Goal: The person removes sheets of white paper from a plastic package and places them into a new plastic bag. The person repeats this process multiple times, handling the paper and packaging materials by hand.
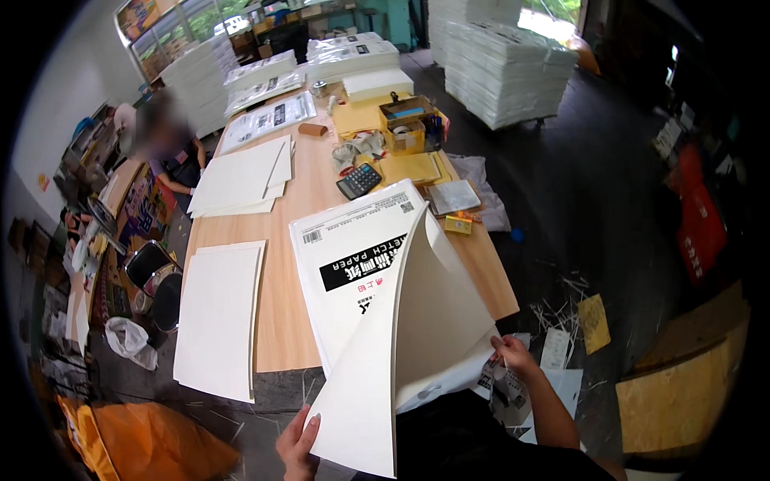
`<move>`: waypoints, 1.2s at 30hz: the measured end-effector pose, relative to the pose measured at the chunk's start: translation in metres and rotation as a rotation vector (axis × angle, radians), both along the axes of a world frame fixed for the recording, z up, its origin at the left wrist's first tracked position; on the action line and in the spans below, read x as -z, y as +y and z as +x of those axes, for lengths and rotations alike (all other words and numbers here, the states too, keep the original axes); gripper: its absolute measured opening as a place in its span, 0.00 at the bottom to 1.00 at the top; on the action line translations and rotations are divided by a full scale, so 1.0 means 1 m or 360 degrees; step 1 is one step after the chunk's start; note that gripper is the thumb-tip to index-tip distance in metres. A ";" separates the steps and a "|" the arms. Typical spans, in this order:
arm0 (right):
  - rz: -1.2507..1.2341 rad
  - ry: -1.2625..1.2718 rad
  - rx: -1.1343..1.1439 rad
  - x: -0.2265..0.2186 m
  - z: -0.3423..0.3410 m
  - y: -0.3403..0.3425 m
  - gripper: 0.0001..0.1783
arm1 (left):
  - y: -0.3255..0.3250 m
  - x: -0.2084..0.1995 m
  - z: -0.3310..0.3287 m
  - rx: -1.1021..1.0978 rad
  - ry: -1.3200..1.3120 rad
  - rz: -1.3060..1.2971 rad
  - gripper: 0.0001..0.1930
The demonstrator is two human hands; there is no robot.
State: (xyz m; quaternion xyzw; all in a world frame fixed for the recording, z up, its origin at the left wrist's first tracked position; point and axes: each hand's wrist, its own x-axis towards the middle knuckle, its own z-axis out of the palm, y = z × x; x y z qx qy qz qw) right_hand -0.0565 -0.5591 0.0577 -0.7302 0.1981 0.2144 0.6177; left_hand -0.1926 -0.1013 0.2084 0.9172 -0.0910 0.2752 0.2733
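White paper (353,401), one sheet or several, lies nearest the camera, bowed into a curved flap across the table's near edge. Wood-grained and flat, the table (277,321) supports the work. Beneath the flap, toward the near right corner, lies a rectangular package (309,260) with a glossy film surface and black-and-red print; its long axis runs from the near edge toward the far edge. Matte plain sheets (216,313) overhang the near left corner.

The left hand (298,445) grips the flap's near left corner, thumb uppermost; the paper extends rightward and away from it. The right hand (513,357) is closed at the opposite near end; whether it pinches paper, film or both cannot be determined. It is the nearer hand to the table's near right corner. Beyond the package sit a yellow box (403,138) and a dark, keyed calculator (358,182).
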 end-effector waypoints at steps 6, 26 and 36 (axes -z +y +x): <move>-0.0063 0.0112 -0.0058 -0.015 0.009 -0.005 0.23 | 0.000 -0.011 -0.013 0.0064 0.0247 -0.0116 0.17; -0.0131 -0.0593 -0.0680 -0.178 0.127 -0.005 0.07 | 0.044 -0.065 -0.007 -0.0019 0.0568 -0.1246 0.10; -0.0261 -0.1479 -0.0847 -0.182 0.113 -0.024 0.12 | 0.056 -0.036 0.074 0.0316 0.0741 -0.1645 0.15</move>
